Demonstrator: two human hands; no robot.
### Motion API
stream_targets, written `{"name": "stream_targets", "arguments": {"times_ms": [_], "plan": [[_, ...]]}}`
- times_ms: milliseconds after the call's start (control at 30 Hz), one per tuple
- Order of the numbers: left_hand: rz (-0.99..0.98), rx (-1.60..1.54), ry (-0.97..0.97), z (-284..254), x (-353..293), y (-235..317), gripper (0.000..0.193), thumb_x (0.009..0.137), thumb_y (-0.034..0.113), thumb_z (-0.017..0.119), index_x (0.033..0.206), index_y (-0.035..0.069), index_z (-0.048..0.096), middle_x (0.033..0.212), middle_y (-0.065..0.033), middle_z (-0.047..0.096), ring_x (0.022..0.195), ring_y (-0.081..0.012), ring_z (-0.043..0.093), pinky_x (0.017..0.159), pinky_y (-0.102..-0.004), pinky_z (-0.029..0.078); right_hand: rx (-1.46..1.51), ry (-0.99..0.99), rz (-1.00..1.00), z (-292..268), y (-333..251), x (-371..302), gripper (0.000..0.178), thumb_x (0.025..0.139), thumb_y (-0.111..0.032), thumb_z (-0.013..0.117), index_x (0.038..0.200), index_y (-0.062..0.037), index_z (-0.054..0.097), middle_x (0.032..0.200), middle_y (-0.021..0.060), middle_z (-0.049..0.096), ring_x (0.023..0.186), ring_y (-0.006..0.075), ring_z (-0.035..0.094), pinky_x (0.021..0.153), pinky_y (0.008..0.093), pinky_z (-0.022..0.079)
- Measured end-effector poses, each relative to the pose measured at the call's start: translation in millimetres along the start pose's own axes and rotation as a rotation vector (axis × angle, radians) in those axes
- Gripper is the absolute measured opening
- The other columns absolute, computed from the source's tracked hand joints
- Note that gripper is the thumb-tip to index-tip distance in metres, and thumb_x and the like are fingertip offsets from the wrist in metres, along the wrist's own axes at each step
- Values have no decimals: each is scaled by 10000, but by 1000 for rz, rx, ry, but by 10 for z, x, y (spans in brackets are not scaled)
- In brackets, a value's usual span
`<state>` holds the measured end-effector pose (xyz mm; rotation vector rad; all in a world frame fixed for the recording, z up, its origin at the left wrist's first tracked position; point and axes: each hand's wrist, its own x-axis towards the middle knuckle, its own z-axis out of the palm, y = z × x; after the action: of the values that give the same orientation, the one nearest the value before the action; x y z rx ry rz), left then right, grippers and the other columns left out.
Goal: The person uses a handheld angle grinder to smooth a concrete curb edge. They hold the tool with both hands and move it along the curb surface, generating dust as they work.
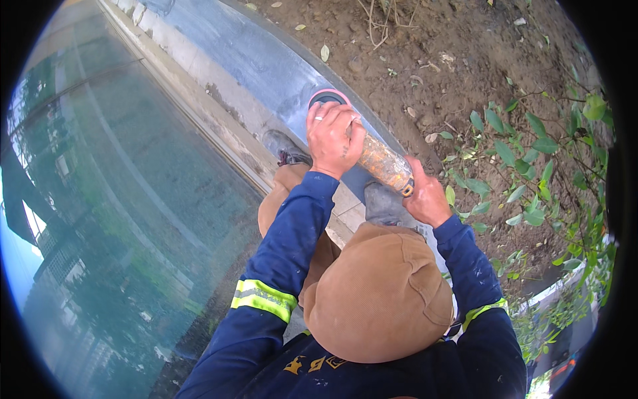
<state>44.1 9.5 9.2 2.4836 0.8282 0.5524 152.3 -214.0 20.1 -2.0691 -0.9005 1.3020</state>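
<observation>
Outdoors, looks like a garden edge: big glass (133,193) left of left hand (334,137), grey slab (246,56) under that hand, bare soil (399,73) beyond both, shrub (506,154) right of right hand (426,197).

Two hands (337,141) (427,199), one ring (319,118), one power tool (385,163), one pink-rimmed disc (327,98), two sleeves (286,229) (468,259), two shoes (284,145) (384,205), two reflective bands (264,298) (483,312).

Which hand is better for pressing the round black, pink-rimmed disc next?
Left hand, probably: it's beside that disc; the right hand holds the far end of the scuffed orange-grey cylindrical tool.
</observation>
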Motion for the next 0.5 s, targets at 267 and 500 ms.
{"name": "stream_targets", "arguments": {"times_ms": [267,500], "plan": [[13,-4,26,-78,328,-307,68,817,136,674,831,92,724,937,-67,741,975,-295,678,1037,-465,431,-32,17,-38,18,-193,400,740,737,-4,646,1426,-135,413,929,323,687,923,536,651,811,593,518],[-88,59,55,-187,-20,-278,56,826,129,682,850,113,730,958,-69,742,991,-297,683,1059,-484,424,-78,-62,-77,55,-189,351,725,752,-14,644,1428,-148,415,925,304,695,904,525,660,791,598,516]]}}
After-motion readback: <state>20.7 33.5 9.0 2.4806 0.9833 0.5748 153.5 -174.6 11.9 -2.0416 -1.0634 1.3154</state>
